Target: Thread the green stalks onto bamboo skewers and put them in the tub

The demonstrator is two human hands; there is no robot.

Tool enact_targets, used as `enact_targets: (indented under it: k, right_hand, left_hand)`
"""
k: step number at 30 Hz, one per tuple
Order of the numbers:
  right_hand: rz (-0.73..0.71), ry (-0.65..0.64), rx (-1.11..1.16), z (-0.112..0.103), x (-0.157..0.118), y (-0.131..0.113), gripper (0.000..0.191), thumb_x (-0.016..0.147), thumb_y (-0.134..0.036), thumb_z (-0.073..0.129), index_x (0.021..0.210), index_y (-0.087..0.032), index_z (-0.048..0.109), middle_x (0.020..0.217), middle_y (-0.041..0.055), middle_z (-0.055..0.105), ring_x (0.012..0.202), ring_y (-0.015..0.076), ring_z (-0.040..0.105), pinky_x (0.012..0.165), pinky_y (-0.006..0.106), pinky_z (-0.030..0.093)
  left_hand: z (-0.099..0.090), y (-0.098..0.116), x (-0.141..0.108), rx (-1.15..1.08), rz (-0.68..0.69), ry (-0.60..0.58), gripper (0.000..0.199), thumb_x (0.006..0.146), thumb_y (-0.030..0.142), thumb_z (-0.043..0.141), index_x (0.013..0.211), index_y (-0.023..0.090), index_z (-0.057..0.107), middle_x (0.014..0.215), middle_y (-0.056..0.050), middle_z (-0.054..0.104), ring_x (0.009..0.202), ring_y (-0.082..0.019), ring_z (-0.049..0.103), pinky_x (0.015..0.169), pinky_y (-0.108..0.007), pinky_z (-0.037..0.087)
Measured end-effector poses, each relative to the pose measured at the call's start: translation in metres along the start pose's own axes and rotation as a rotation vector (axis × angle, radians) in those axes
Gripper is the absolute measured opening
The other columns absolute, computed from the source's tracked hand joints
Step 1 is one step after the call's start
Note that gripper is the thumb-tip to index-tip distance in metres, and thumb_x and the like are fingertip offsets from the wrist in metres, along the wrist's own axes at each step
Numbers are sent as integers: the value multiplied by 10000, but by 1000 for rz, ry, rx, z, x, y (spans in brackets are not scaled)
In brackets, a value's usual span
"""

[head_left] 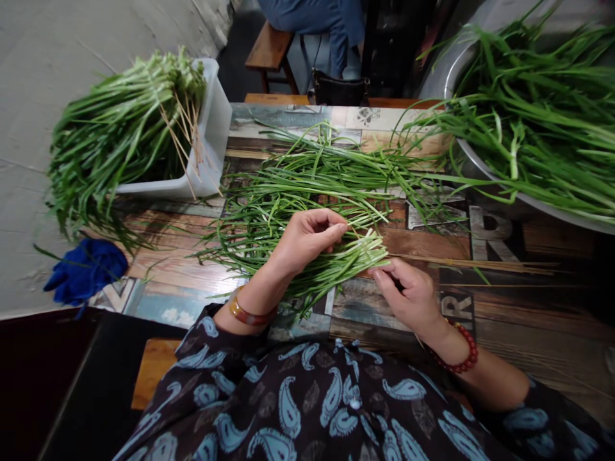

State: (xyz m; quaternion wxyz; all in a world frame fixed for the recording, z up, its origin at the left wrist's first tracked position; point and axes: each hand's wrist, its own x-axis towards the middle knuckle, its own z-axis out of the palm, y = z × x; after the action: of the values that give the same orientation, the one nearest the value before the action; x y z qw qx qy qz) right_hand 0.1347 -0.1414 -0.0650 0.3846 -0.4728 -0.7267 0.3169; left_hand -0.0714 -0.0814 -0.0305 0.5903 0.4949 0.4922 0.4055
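Note:
A bunch of green chives [355, 255] lies in front of me, its pale cut ends pointing right. My left hand [312, 238] is closed over the bunch, thumb and forefinger pinched near the stems; a thin skewer tip seems to show beside them. At the right end of the bunch, my right hand [408, 293] pinches the end of a chive stem. A thin stick shows just below that hand, and I cannot tell whether it is held. Loose chives [317, 169] spread across the table behind the bunch.
A white plastic bin [218, 121] at left holds stacked chives with bamboo skewers [180, 137]. More chives overflow a metal basin [451, 80] at right. Several loose skewers [509, 264] lie on the patterned table [423, 244]. A blue cloth [89, 269] sits far left. Someone sits across.

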Motion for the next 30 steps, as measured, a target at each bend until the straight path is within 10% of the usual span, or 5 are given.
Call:
enact_targets:
  k: [30]
  right_hand:
    - [-26,-24,0,0,1,2,132,910,-170,559,820,-187,655,675,2,688,579,116,633,579,216,471]
  left_hand:
    - [-7,2,1,163,168,5,125,751,251,713,759,130,742,702,-16,659,616,-86,531,594,-212,407]
